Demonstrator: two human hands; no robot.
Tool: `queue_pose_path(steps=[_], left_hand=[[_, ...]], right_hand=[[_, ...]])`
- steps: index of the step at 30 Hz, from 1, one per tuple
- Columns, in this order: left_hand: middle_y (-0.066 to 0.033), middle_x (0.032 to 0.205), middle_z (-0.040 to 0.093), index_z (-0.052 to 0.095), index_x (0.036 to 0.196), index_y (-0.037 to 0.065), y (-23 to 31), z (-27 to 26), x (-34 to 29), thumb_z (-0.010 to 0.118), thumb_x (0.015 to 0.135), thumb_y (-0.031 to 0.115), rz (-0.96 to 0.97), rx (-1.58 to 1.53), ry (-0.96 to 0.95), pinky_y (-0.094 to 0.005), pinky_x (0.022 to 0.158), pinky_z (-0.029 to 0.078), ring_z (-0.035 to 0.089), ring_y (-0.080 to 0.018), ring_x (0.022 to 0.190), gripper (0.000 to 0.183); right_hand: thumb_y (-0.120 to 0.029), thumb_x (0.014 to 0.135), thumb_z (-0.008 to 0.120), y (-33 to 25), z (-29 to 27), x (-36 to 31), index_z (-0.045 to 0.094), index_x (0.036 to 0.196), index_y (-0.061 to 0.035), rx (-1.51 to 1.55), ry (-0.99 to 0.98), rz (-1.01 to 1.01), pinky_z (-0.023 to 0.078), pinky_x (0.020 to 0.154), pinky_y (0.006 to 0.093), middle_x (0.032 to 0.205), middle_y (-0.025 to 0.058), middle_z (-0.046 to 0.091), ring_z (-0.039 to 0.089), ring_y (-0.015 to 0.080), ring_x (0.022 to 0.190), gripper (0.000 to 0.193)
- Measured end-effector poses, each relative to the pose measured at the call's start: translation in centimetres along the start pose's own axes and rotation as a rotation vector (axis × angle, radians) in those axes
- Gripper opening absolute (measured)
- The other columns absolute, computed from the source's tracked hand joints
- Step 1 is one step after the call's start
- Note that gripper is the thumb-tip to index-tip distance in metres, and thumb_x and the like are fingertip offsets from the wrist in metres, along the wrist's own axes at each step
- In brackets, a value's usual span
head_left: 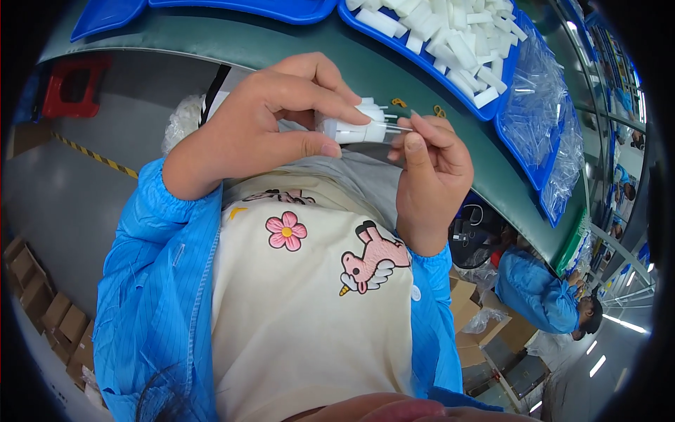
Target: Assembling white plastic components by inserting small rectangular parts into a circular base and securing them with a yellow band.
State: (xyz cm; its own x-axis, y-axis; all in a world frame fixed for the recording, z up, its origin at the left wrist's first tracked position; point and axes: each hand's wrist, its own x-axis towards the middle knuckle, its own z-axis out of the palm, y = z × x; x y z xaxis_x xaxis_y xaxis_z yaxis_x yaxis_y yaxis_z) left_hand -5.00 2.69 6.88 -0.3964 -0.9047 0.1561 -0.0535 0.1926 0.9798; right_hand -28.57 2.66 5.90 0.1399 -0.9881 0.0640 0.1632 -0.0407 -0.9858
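My left hand (271, 112) is closed around a white plastic fitting (351, 131) with a clear end and thin white prongs. It is held sideways in front of my chest, near the table edge. From the right, my right hand (436, 169) pinches a thin clear piece (399, 131) between thumb and fingertips. That piece reaches to the fitting's right side; whether it sits inside or only against it, I cannot tell. Two small yellow loops, one by the fitting (399, 103) and one above my right fingers, lie on the green table (281, 39).
Beyond my hands, a blue tray (415, 50) holds a heap of white blocks (457, 39). Another blue tray (517, 151) on the right carries clear thin plastic pieces (534, 91). A red stool (74, 84) and cardboard boxes (63, 320) stand left. Another person (538, 288) works at right.
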Motion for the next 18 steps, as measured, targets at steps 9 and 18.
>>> queue_pose_path(steps=[9,18], left_hand=[[-0.0086,0.122,0.051,0.071,0.112,0.005,-2.1,1.8,-0.2,0.079,0.078,0.012,0.053,-0.129,-0.012,-0.0338,0.092,0.05,0.053,-0.0214,0.111,0.036],[-0.01,0.12,0.051,0.07,0.107,0.0,-3.4,3.0,0.5,0.086,0.069,0.006,0.192,-0.475,0.114,-0.0289,0.085,0.055,0.057,-0.0179,0.106,0.041]], right_hand=[[0.005,0.091,0.06,1.0,1.0,0.1,0.059,0.118,0.0054,0.003,0.185,-0.085,0.052,0.086,0.0291,0.119,0.0152,0.058,0.061,0.0171,0.097,0.027],[0.009,0.077,0.073,1.1,2.1,-0.3,0.058,0.113,0.0,-0.039,-0.007,-0.273,0.044,0.101,0.0386,0.143,0.0183,0.036,0.045,0.0264,0.126,0.04]])
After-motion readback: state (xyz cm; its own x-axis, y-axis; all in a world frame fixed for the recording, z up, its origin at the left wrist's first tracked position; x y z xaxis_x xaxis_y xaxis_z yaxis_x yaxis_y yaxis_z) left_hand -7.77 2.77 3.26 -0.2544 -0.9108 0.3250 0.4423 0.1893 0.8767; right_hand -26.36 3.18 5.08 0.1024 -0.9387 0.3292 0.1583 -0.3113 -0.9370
